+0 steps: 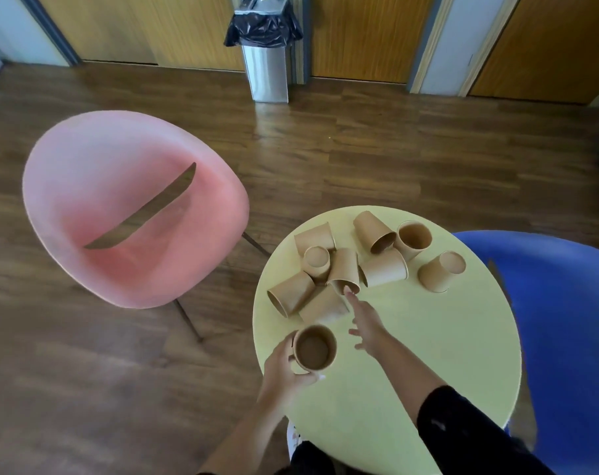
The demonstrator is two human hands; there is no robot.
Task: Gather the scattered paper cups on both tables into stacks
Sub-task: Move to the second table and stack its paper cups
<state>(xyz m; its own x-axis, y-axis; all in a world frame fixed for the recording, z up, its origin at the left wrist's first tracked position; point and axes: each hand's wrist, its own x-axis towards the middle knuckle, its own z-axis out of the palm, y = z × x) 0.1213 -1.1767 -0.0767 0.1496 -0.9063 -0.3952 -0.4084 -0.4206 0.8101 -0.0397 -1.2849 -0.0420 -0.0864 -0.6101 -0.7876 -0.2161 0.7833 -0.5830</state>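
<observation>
Several brown paper cups lie scattered on a round pale-yellow table (428, 354). My left hand (284, 368) grips an upright brown cup (314, 347) at the table's near-left edge. My right hand (366, 323) reaches forward with fingers spread, its fingertip touching the rim of a tipped cup (344, 270) in the middle of the pile. Other cups lie on their sides around it, such as one at the left (291, 293) and one at the back (373, 231). One cup stands upright (413, 238) at the back, and another rests upside down at the right (441, 271).
A pink shell chair (120, 207) stands left of the table and a blue chair (565, 320) right of it. A steel bin (265, 46) with a black bag stands against the far wooden wall. The floor is dark wood.
</observation>
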